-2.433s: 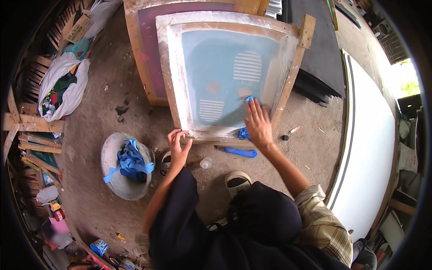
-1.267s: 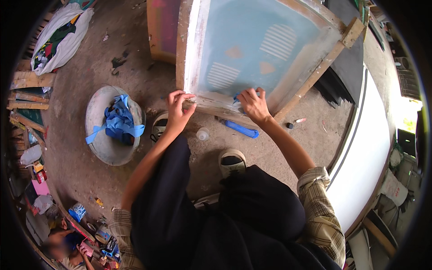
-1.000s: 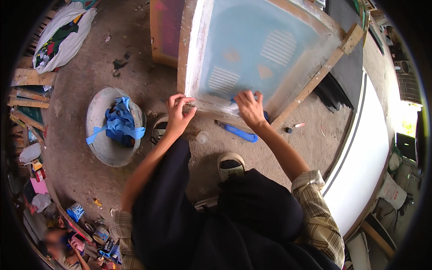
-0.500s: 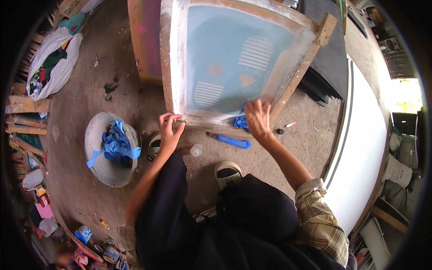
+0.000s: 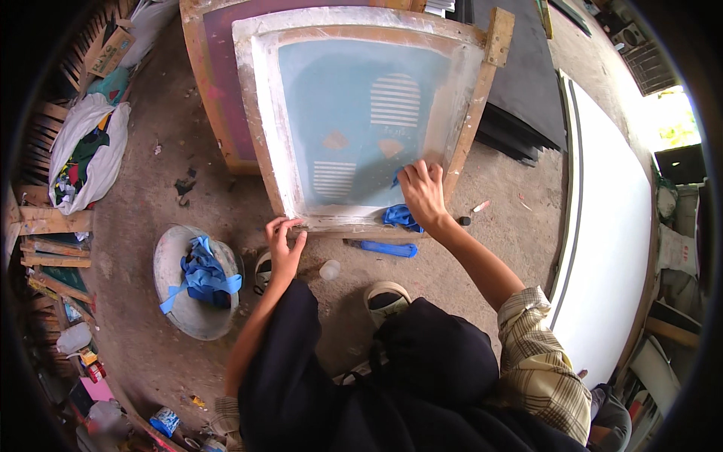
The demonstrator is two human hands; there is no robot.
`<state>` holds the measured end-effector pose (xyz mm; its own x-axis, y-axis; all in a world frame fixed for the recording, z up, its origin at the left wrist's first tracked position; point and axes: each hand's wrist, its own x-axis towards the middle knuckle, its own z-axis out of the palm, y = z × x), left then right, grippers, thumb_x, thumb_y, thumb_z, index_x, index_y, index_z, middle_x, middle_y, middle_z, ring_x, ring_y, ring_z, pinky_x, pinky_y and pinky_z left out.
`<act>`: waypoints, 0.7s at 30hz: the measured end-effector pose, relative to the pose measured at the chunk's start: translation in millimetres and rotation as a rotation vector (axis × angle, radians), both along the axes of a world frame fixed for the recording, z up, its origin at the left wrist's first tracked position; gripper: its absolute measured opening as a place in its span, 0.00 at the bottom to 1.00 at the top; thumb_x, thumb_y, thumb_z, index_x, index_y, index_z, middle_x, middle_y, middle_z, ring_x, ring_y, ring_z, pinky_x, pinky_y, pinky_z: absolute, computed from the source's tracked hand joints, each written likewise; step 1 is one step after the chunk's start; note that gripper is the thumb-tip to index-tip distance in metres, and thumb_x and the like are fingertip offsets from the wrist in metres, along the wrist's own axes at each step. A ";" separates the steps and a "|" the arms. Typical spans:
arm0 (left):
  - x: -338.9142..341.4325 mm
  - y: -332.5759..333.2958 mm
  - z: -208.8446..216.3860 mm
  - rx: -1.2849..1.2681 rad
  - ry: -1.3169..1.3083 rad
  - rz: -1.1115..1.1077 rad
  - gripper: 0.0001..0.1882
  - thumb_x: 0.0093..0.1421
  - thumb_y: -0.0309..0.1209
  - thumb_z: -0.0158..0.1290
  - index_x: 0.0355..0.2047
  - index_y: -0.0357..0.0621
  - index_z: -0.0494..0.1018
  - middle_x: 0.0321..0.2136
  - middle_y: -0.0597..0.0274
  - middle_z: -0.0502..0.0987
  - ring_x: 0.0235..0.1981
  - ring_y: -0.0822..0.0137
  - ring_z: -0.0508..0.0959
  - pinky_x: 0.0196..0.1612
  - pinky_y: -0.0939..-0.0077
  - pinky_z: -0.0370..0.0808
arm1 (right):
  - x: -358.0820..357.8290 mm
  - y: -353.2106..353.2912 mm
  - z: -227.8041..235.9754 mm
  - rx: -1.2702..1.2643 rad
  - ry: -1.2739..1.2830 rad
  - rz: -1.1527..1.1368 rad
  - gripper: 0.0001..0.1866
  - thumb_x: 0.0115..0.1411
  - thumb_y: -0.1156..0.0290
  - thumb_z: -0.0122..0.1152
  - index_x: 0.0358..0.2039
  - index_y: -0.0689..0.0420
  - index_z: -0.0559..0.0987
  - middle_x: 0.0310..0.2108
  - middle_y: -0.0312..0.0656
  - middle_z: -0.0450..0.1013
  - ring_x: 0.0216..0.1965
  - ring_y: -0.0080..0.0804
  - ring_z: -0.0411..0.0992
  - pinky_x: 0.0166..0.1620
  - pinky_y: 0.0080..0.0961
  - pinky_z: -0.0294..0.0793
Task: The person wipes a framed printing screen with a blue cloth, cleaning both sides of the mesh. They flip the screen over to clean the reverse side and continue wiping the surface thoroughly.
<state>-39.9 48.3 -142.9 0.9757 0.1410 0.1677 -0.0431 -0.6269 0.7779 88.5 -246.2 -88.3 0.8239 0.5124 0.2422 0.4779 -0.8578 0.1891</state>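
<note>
A screen printing frame point(image 5: 265, 151) with pale blue mesh leans in front of me, with striped shapes and small peach patches on it. My left hand point(image 5: 285, 252) is closed on its lower left corner, fingers over the bottom bar and thumb below. My right hand point(image 5: 423, 194) is closed against the lower right of the mesh. A bit of blue cloth shows at its fingertips. More of the blue cloth point(image 5: 401, 218) lies bunched on the bottom bar beneath that hand; whether both bits are one piece is hidden.
A blue-handled tool point(image 5: 385, 248) and a small clear cup point(image 5: 329, 270) lie on the concrete floor. A grey basin point(image 5: 169, 264) with blue cloth strips point(image 5: 205, 275) stands at left. Behind leans another frame point(image 5: 203, 83). Dark sheets point(image 5: 520, 98) and a white panel point(image 5: 602, 226) are at right.
My view has shifted, so the frame sits lower and further left in the picture. My right hand has moved slightly up the mesh, away from the bunched cloth. My left hand keeps its hold.
</note>
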 end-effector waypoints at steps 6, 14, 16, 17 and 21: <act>-2.1 0.8 0.5 -0.102 0.052 0.025 0.13 0.54 0.32 0.58 0.41 0.47 0.74 0.43 0.57 0.63 0.50 0.57 0.63 0.54 0.64 0.61 | 60.8 2.0 52.5 0.197 -0.172 0.000 0.08 0.50 0.76 0.57 0.32 0.52 0.78 0.37 0.35 0.74 0.47 0.32 0.62 0.50 0.40 0.57; 0.5 -0.6 -2.4 -0.004 0.018 0.006 0.14 0.54 0.31 0.57 0.41 0.46 0.74 0.43 0.57 0.64 0.50 0.59 0.63 0.55 0.66 0.60 | 17.5 -1.8 6.3 0.192 -0.073 0.108 0.09 0.50 0.74 0.57 0.33 0.51 0.78 0.37 0.32 0.72 0.44 0.31 0.63 0.47 0.37 0.58; -3.4 -2.6 -1.7 -0.092 0.047 0.009 0.13 0.54 0.31 0.57 0.41 0.46 0.74 0.43 0.57 0.64 0.50 0.59 0.63 0.55 0.66 0.60 | 22.0 1.8 17.3 0.275 -0.121 0.088 0.10 0.48 0.74 0.57 0.34 0.52 0.77 0.34 0.32 0.70 0.44 0.30 0.62 0.46 0.36 0.58; -7.0 -0.2 0.9 -0.132 0.059 0.013 0.13 0.54 0.32 0.57 0.41 0.46 0.74 0.43 0.57 0.64 0.50 0.58 0.63 0.55 0.65 0.60 | 31.4 9.5 26.1 0.331 -0.170 0.054 0.11 0.47 0.73 0.57 0.34 0.53 0.77 0.34 0.32 0.70 0.44 0.30 0.62 0.46 0.36 0.58; -4.1 2.0 -2.6 -0.006 -0.011 -0.003 0.14 0.53 0.32 0.58 0.40 0.45 0.74 0.42 0.55 0.64 0.49 0.56 0.65 0.51 0.63 0.64 | 57.7 11.8 46.3 0.206 -0.217 0.113 0.11 0.46 0.75 0.56 0.33 0.55 0.76 0.34 0.34 0.68 0.44 0.31 0.61 0.46 0.36 0.58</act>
